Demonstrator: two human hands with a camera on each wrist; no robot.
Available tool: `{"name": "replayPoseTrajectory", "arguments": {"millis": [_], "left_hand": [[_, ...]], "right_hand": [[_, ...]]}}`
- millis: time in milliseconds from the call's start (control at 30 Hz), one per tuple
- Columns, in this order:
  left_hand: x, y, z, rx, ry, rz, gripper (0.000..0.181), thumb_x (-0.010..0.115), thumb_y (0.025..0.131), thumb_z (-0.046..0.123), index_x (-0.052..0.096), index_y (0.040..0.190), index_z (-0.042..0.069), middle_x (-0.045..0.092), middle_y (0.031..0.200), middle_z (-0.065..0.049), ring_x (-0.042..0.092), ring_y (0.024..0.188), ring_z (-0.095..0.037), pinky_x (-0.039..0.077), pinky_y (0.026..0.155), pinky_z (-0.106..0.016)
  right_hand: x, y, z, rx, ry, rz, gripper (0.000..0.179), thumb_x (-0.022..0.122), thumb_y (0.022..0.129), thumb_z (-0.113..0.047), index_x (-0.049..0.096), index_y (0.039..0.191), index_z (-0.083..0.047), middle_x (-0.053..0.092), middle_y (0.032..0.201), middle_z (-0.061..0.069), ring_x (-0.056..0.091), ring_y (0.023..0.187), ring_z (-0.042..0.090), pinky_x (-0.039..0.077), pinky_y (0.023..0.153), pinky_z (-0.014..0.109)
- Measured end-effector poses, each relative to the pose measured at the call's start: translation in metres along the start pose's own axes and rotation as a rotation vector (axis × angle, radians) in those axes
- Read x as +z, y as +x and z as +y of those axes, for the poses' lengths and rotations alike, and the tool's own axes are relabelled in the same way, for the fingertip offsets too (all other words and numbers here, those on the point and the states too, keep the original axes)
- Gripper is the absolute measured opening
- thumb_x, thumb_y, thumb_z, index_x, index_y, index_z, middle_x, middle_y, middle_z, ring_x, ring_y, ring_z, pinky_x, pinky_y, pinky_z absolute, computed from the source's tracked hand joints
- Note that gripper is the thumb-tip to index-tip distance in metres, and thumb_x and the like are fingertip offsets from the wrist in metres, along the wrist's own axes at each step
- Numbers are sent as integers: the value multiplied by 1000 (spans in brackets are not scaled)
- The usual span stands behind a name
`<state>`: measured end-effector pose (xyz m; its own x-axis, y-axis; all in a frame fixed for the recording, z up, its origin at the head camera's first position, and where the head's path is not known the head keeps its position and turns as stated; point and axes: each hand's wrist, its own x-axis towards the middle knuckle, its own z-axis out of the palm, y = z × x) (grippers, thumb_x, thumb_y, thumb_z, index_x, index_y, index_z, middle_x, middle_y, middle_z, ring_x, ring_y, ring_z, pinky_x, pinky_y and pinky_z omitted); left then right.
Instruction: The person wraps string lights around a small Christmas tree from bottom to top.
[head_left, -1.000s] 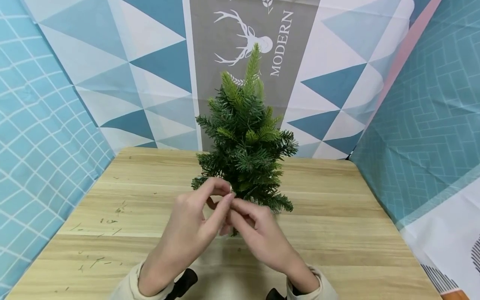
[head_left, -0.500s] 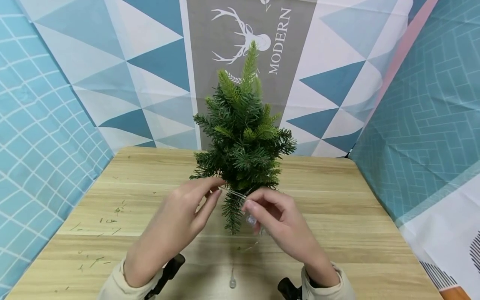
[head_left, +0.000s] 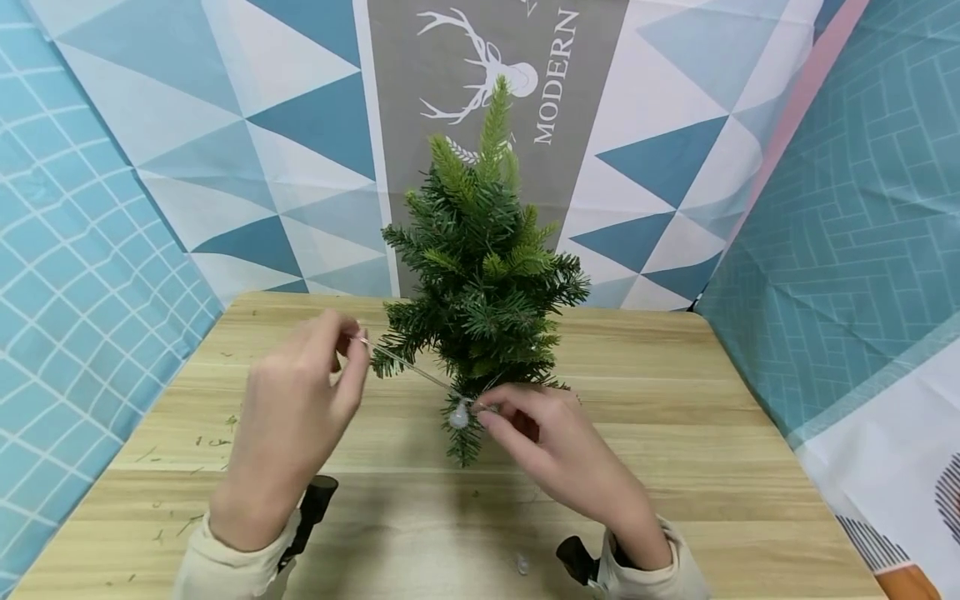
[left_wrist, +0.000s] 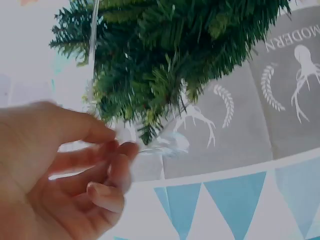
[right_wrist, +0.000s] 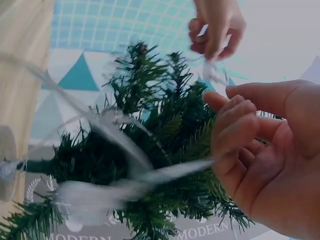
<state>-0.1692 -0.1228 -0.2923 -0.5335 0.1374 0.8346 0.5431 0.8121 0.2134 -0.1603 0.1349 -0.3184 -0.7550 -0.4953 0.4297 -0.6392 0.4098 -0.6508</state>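
Note:
A small artificial Christmas tree [head_left: 483, 283] stands upright on the wooden table. My left hand [head_left: 288, 408], left of the tree, pinches a clear string of lights [head_left: 411, 365] between thumb and fingertips. From there the strand runs taut down to my right hand [head_left: 558, 446], which pinches it in front of the lower branches. A clear bulb [head_left: 459, 415] hangs beside the right fingertips. In the right wrist view, loose blurred loops of the string [right_wrist: 117, 140] hang between the tree and my right hand. Another bulb [head_left: 522, 564] lies near the table's front.
Bits of fallen needles [head_left: 187, 525] are scattered on the left of the wooden table [head_left: 660, 467]. Behind the tree hangs a patterned cloth with a deer print [head_left: 480, 71]. Blue cloth walls [head_left: 82, 217] close in both sides.
My hands began close together at the tree's front. The left hand has moved left and up, drawing out the strand, while the right first went right and stays by the lower branches.

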Motion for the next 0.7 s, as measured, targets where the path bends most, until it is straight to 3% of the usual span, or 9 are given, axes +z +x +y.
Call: {"name": "replayPoseTrajectory", "arguments": {"millis": [67, 167, 300, 400, 567, 633, 700], "left_hand": [[-2, 1, -1, -10, -27, 62, 10, 57, 93, 4, 65, 91, -1, 66, 75, -9, 58, 62, -19, 46, 52, -29], [-4, 2, 2, 5, -78, 93, 13, 56, 93, 6, 67, 92, -1, 67, 75, -7, 55, 60, -14, 41, 52, -22], [-4, 0, 15, 50, -163, 17, 12, 58, 93, 7, 67, 91, -1, 68, 76, -5, 56, 60, -11, 44, 52, -17], [-1, -2, 26, 85, -204, -61, 9, 61, 91, 7, 67, 91, 0, 68, 77, -4, 60, 65, -12, 50, 56, -19], [6, -8, 35, 88, -57, -195, 5, 66, 91, 11, 65, 88, 7, 65, 73, -1, 55, 59, -12, 47, 48, -24], [7, -9, 33, 58, 15, -205, 7, 67, 91, 11, 64, 86, 7, 63, 70, -1, 51, 55, -11, 43, 46, -23], [7, -9, 31, 13, 47, -168, 8, 66, 91, 8, 64, 84, 5, 62, 67, -5, 49, 52, -13, 42, 43, -24]], "right_hand": [[-1, 0, 0, 9, -39, -10, 17, 59, 102, -20, 73, 106, -13, 56, 71, -13, 43, 51, 2, 42, 47, 22], [-11, -3, 2, 18, -27, -37, 17, 58, 102, -22, 73, 104, -15, 58, 72, -13, 43, 50, 2, 43, 46, 23], [-41, -16, 6, 6, 49, -62, 16, 59, 101, -14, 73, 104, -21, 61, 76, -10, 49, 53, 6, 45, 46, 24], [-65, -28, 9, 7, 79, -30, 24, 59, 99, -4, 73, 104, -23, 61, 75, -9, 48, 52, 8, 44, 45, 24], [-84, -39, 9, 42, 46, 27, 26, 59, 98, 0, 73, 104, -21, 57, 71, -7, 45, 50, 9, 42, 44, 24], [-81, -37, 8, 44, 30, 15, 25, 59, 98, -2, 73, 104, -22, 60, 75, -7, 49, 53, 9, 44, 46, 25], [-74, -32, 6, 31, 25, -11, 23, 60, 99, -5, 73, 104, -24, 62, 77, -8, 50, 54, 9, 45, 47, 24]]}}
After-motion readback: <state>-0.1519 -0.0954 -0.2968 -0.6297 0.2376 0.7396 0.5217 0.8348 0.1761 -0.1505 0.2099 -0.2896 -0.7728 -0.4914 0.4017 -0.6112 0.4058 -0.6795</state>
